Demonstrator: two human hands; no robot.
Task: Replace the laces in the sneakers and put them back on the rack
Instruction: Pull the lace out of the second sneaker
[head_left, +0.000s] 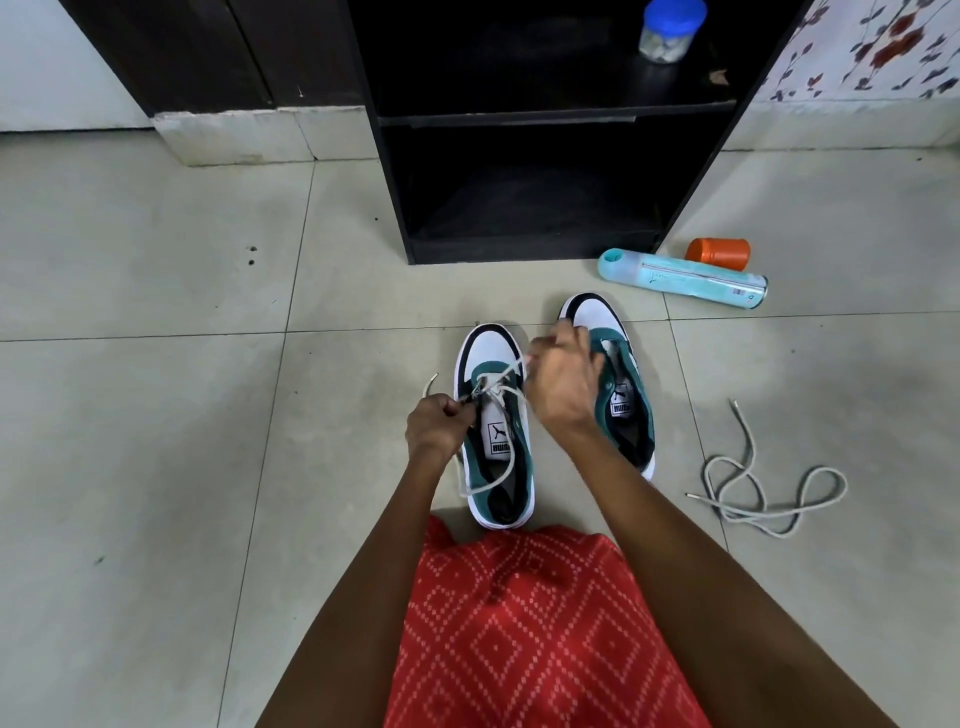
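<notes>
Both sneakers stand on the tiled floor (156, 415), toes toward the rack (540, 244), which sits at 12 o'clock from the pair with its lower shelf open. The sneaker being laced (501, 467) is on the person's left, and the second sneaker (631, 415) stands just beside it at 3 o'clock, slightly farther forward and apparently unlaced. The white lace (506, 371) crosses the lowest eyelets only. The left hand (436, 428) has its fingers curled, pinching one run of the lace at the eyelet row. The right hand (561, 384) is bunched and pinches the other run, drawing it toward 2 o'clock over the toe. A slack loop trails back past the collar toward 7 o'clock. A free tip (431, 383) curls at 10 o'clock from the left hand. A loose grey lace (769, 488) lies coiled at 4 o'clock from the pair, well apart. A spray can (680, 280) and an orange cap (718, 253) lie at 1 o'clock. Judged stage: early lacing of the first shoe. Likely faults: unequal pull from the two hands leaves one end too short to tie; the trailing loop snags on the collar or twists and seats unevenly; a tip slipping from the pinch backs out of its eyelet; the can obstructs the return path to the rack.
</notes>
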